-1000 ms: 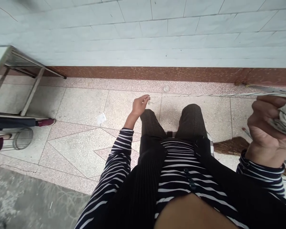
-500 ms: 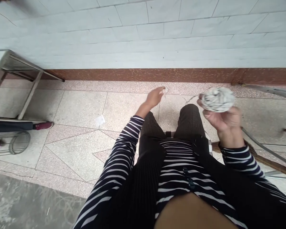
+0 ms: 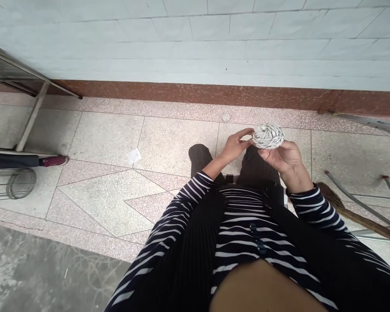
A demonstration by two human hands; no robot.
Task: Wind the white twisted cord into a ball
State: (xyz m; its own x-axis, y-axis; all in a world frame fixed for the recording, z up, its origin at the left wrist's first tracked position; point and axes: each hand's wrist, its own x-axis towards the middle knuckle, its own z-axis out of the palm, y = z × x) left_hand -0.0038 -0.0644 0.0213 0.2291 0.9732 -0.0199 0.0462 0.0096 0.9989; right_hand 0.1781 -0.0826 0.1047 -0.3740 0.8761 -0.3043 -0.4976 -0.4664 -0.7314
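Observation:
A round ball of white braided cord (image 3: 268,136) with dark flecks is held up above my knees. My right hand (image 3: 284,159) supports it from below and from the right, fingers curled around its underside. From the other side my left hand (image 3: 236,146) reaches in, thumb and forefinger pinched at the ball's left edge. Exactly what the left fingertips grip there, the ball itself or a loose strand, is hard to make out. Beyond my knees, a small white tuft (image 3: 226,118) with a short tail lies on the floor near the wall.
A metal-legged table (image 3: 35,112) stands at the left, with a person's shoe (image 3: 53,161) and a wire rack (image 3: 21,183) near it. White scrap (image 3: 134,156) lies on the tiles. To my right are a wooden-handled broom (image 3: 360,216) and metal stool legs (image 3: 354,193).
My left hand has moved right, from out over the floor to the ball's left edge. My right hand has brought the ball left and inward. The view has shifted slightly.

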